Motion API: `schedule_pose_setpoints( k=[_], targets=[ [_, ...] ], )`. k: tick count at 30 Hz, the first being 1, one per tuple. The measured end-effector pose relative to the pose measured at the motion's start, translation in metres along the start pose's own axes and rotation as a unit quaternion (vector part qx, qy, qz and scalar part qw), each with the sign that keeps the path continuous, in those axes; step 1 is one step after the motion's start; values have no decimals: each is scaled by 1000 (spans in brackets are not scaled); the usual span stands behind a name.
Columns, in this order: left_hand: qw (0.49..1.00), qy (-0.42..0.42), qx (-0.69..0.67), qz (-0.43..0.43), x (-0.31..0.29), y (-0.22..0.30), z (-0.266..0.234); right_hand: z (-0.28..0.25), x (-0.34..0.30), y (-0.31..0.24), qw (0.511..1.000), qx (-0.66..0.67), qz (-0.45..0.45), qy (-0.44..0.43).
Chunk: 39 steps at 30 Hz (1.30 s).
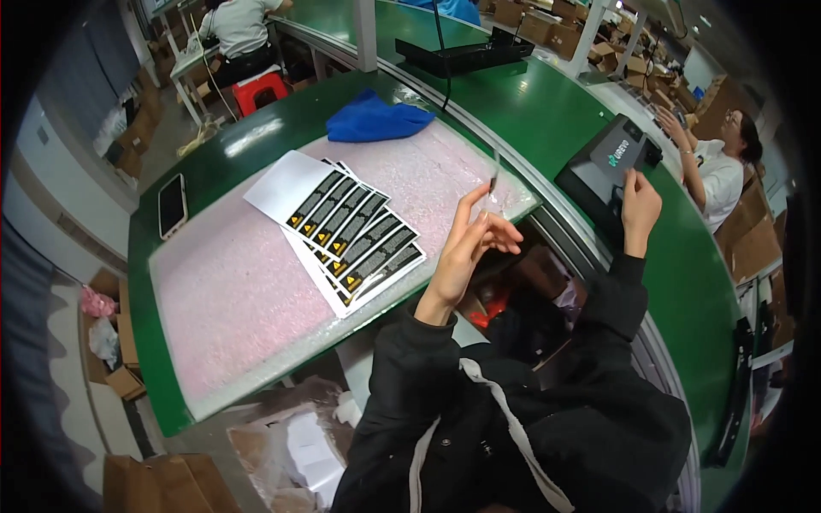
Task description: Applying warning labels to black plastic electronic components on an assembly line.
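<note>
My left hand (470, 244) is over the near right edge of the padded work surface, fingers stretched and apart. At its raised index fingertip shows a small thin dark strip (493, 181), too small to name. My right hand (640, 205) has its fingers curled against the near right side of a dark grey, box-shaped device (603, 162) on the green belt. Its fingertips are partly hidden. Left of my left hand lies a fanned pile of sticker sheets (342, 231), white with black labels and yellow warning triangles.
A blue cloth (376, 117) lies at the pad's far edge and a phone (173, 207) on the left. A black frame-like part (462, 56) stands farther along the belt. A metal rail (547, 192) divides pad and belt. Co-workers sit at right (723, 167) and far left (239, 38).
</note>
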<state>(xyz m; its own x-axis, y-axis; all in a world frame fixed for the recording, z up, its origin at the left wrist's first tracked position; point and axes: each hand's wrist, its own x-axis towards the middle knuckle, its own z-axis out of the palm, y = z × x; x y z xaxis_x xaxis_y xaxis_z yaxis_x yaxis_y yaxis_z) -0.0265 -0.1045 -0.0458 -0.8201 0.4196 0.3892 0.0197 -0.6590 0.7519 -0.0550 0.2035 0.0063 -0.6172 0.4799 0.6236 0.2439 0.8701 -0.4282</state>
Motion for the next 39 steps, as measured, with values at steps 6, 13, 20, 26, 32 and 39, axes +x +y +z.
schedule_pose_setpoints(
  k=[6,13,20,26,32,39],
  targets=[
    [999,25,37,-7,-7,3,-8,5,-47,-122,897,182,-403,-5],
    [980,141,138,21,-36,49,-30,32,-61,-173,765,348,-515,-168],
    [961,197,190,38,-37,58,-46,54,-70,-171,755,404,-483,-179],
    [958,224,177,38,-32,53,-49,61,-71,-165,752,405,-497,-156],
    [943,277,171,72,-29,39,-49,54,-73,-163,769,363,-509,-134],
    [901,353,189,167,-21,22,-41,40,-71,-184,745,319,-581,-74]
  ],
)
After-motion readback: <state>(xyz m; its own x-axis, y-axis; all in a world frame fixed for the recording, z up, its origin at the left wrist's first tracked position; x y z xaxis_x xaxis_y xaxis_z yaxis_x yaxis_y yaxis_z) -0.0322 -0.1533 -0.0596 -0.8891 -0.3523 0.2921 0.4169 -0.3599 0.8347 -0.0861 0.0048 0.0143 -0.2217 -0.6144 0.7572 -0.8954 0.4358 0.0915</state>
